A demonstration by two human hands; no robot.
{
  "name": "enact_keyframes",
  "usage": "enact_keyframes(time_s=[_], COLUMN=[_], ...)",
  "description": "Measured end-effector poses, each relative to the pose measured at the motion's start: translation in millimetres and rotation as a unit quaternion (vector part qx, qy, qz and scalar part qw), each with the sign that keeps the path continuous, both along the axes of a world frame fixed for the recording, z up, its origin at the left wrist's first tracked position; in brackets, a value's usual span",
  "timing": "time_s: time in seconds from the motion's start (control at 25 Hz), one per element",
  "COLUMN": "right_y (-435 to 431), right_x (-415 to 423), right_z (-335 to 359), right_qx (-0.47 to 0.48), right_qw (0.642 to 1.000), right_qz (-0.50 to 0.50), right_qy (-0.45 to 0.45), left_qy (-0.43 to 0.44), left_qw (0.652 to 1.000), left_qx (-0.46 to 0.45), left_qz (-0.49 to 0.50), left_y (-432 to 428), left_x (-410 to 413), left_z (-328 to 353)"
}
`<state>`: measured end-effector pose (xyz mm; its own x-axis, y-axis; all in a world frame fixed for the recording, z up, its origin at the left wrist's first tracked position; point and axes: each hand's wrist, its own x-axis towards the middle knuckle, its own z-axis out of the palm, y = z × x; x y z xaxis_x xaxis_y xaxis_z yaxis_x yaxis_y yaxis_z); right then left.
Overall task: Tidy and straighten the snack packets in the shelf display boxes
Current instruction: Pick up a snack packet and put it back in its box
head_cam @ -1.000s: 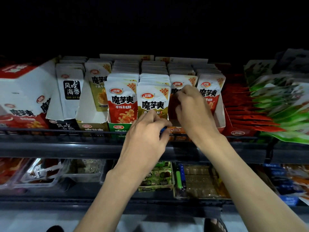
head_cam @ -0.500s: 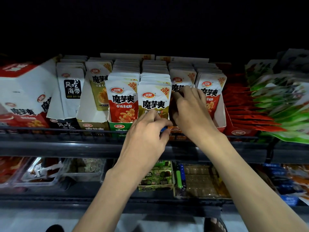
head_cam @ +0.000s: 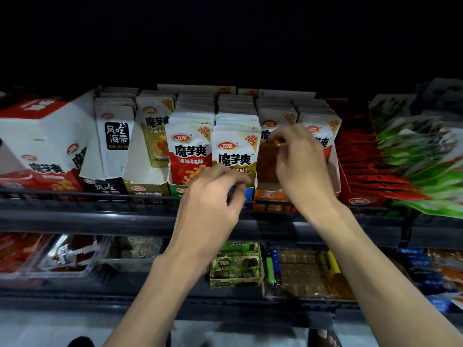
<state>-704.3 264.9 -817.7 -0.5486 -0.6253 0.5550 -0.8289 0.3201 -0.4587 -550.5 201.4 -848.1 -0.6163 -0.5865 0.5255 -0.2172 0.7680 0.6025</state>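
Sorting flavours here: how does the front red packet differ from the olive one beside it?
The red packet has a red lower half, the olive packet an olive-brown one. The red packet stands in a green-fronted box, the olive packet in a blue-fronted box. The left hand hides much of the olive packet's bottom, only a corner of the red packet's. Both have white tops, a red oval logo and a 20% tag.
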Motion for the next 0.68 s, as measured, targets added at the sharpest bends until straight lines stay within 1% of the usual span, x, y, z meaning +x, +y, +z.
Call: enact_keyframes(time_s=[0.08,0.16,0.24,0.28,0.36,0.44,0.52,0.6,0.68], right_y=[5,8,4,0,-11,-21,-29,-31,-32], right_x=[11,25,41,49,63,72,74,73,74], right_z=[9,19,23,23,20,15,11,8,7], right_qx=[-0.109,-0.194,-0.208,-0.191,-0.133,-0.060,0.009,0.045,0.038], right_qw=[0.994,0.980,0.974,0.973,0.976,0.981,0.984,0.983,0.985], right_qz=[0.002,0.032,0.086,0.117,0.160,0.158,0.133,0.120,0.120], right_qy=[-0.013,0.010,0.036,0.046,0.066,0.093,0.119,0.128,0.115], left_qy=[0.039,0.073,0.092,0.081,0.005,-0.081,-0.134,-0.151,-0.144], left_qw=[0.998,0.992,0.982,0.976,0.965,0.954,0.945,0.944,0.948], left_qx=[-0.002,0.002,0.006,0.003,-0.019,-0.035,-0.048,-0.053,-0.044], left_qz=[0.041,0.100,0.167,0.202,0.262,0.288,0.293,0.289,0.282], left_y=[0,-2,-8,-11,-20,-26,-29,-31,-31], left_x=[6,13,19,22,29,33,36,39,41], left_z=[4,8,12,14,14,10,6,4,6])
